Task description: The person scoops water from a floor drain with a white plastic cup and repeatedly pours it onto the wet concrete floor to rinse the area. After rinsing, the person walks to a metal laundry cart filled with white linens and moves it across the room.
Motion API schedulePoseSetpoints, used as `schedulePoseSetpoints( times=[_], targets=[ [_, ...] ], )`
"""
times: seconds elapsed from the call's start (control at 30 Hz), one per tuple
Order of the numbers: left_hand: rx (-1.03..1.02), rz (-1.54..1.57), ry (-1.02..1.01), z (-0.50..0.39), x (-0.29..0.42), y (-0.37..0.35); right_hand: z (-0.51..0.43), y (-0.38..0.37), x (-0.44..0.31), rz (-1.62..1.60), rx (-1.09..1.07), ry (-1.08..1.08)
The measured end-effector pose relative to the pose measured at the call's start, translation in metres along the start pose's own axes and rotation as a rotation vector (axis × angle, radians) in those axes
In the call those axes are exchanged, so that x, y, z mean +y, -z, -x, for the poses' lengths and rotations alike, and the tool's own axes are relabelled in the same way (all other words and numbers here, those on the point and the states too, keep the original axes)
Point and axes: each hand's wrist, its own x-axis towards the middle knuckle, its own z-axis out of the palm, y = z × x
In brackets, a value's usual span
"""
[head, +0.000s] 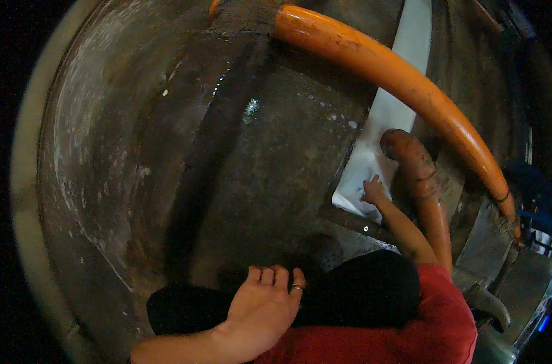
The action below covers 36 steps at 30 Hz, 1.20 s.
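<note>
My right hand (373, 190) reaches forward onto the near end of a long white strip (359, 178), its material unclear. Its index finger points away from me and lies against the white surface; I see nothing held in it. Close to the right of that arm lies a dirt-smeared orange pipe (414, 170) with a rounded end. My left hand (267, 305) rests back-up over my black-clad legs (367, 291), empty, its fingers slightly bent and a ring on one finger.
A longer, scuffed orange pipe (362, 52) crosses above the white strip. Dark, wet-looking flooring (253, 182) spreads ahead, bounded by a pale curved edge (26, 182) at left. Metal parts (490, 300) stand at lower right, with blurred items (544, 241) beyond.
</note>
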Motion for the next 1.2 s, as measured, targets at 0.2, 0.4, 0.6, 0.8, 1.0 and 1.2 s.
schedulePoseSetpoints(
  times=[0.2, 0.4, 0.6, 0.8, 1.0, 1.2],
  targets=[
    [-0.017, 0.029, 0.008, -0.023, -0.002, -0.001, -0.032, -0.011, -0.035, 0.022, 0.042, -0.056],
    [-0.071, 0.041, 0.025, -0.032, -0.004, -0.005, -0.039, -0.009, -0.055, -0.031, 0.067, -0.176],
    [-0.058, 0.017, 0.03, -0.019, -0.009, -0.01, -0.031, 0.017, -0.051, -0.125, 0.033, -0.168],
    [0.066, -0.02, -0.01, -0.002, -0.007, -0.017, -0.016, 0.037, -0.039, -0.652, 0.606, -0.259],
    [0.162, -0.066, 0.009, 0.022, -0.019, -0.031, 0.042, 0.054, -0.032, -0.834, 0.853, -0.397],
    [0.328, -0.04, -0.04, 0.033, -0.028, -0.041, 0.131, 0.143, -0.008, -0.872, 1.202, 0.032]
  ],
)
